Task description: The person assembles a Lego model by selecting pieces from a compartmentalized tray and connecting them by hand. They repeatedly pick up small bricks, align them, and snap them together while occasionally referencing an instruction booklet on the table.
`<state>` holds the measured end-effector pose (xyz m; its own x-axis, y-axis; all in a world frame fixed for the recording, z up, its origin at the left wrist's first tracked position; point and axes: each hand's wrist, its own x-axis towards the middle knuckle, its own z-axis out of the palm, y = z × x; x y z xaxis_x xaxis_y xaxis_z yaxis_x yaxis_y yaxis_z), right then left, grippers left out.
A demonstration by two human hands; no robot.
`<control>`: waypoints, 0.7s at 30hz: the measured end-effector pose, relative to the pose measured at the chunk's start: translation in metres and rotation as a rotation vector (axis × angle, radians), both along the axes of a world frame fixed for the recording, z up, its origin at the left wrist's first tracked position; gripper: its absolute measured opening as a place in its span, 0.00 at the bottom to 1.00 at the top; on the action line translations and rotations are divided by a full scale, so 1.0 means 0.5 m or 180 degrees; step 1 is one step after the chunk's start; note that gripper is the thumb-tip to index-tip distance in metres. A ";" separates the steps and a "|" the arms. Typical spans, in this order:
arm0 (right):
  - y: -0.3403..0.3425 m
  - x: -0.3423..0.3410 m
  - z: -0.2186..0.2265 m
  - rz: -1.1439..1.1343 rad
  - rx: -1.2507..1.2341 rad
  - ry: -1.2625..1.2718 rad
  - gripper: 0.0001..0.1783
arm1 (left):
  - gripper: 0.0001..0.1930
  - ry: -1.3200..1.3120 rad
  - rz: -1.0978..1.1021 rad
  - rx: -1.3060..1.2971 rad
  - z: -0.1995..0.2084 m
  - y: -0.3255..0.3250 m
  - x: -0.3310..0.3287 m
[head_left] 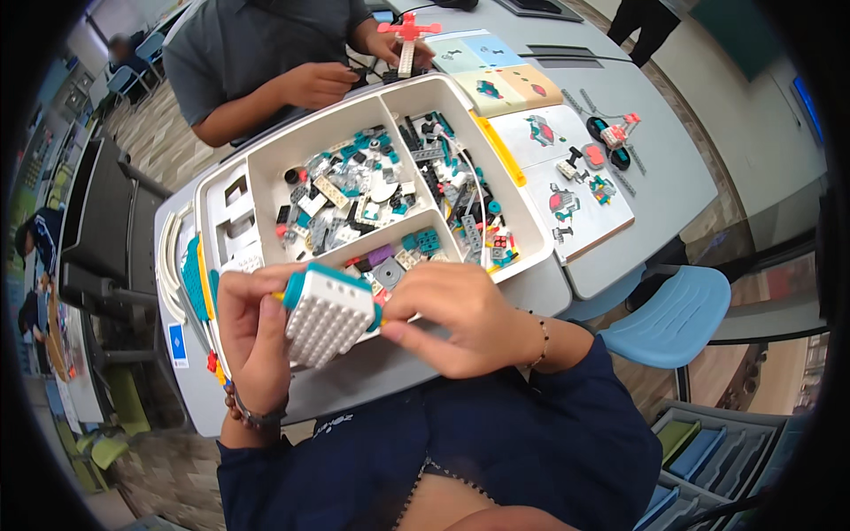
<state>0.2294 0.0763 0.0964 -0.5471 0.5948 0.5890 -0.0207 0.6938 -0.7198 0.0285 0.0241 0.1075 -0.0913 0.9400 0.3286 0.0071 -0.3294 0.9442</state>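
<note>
Fingers (pixel 266 305) of left hand (pixel 252 341) and right hand (pixel 456 319) clamped on white studded teal-edged plastic block (pixel 329 311), steadied near white compartmented parts tray (pixel 531 232) on bench (pixel 660 168).

White sorting tray (pixel 531 232) with 3 compartments of small building parts on grey table (pixel 673 177). Open picture instruction booklet (pixel 540 133) just beside tray. Blue chair (pixel 677 314) near table. Another person's hands (pixel 319 84) opposite.
</note>
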 end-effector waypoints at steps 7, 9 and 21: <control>0.000 0.006 -0.028 0.0305 -0.0240 -0.0100 0.05 | 0.06 -0.0157 0.0420 0.0063 -0.022 -0.004 0.024; -0.005 0.003 -0.036 0.0335 -0.0210 -0.0063 0.06 | 0.06 -0.0333 0.0535 0.0105 -0.031 -0.001 0.034; 0.019 0.017 -0.033 0.0329 -0.1116 0.0046 0.04 | 0.04 -0.0332 0.0722 0.0550 -0.056 0.010 0.043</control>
<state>0.2376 0.0858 0.0800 -0.6080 0.7038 0.3674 -0.0898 0.3988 -0.9126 0.0500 0.0293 0.0796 -0.3342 0.8228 0.4596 0.0048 -0.4862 0.8738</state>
